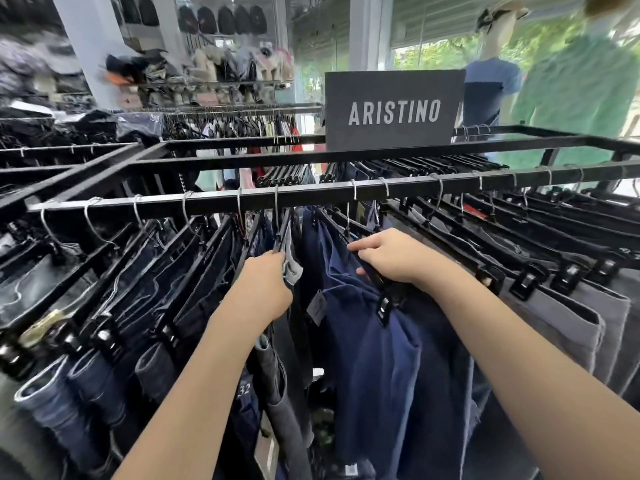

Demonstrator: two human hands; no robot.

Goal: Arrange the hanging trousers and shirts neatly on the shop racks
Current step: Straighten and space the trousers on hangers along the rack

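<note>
– Navy cotton trousers (367, 341): where are they?
– They hang at the middle of the black square metal rail (311, 197), on a black plastic clip hanger (377, 285). A gap is open on their left.
– What is the right grip (391, 258) doing?
– Its fingers are curled round that hanger's bar, thumb underneath, holding it.
– And the left grip (266, 282)?
– It is closed on the top edge of a light grey pair of trousers (294, 270), across the gap from the navy pair. The fingertips are hidden behind the cloth.
– What hangs on either side?
– Dark blue denim jeans (121, 306) are packed along the left and mid-grey trousers (554, 313) along the right, all on black clip hangers with wire hooks over the rail.
– Anything above?
– A dark grey sign lettered ARISTINO (393, 110) stands on the rack's top frame. Behind it is a mannequin in a blue T-shirt (491, 88).
</note>
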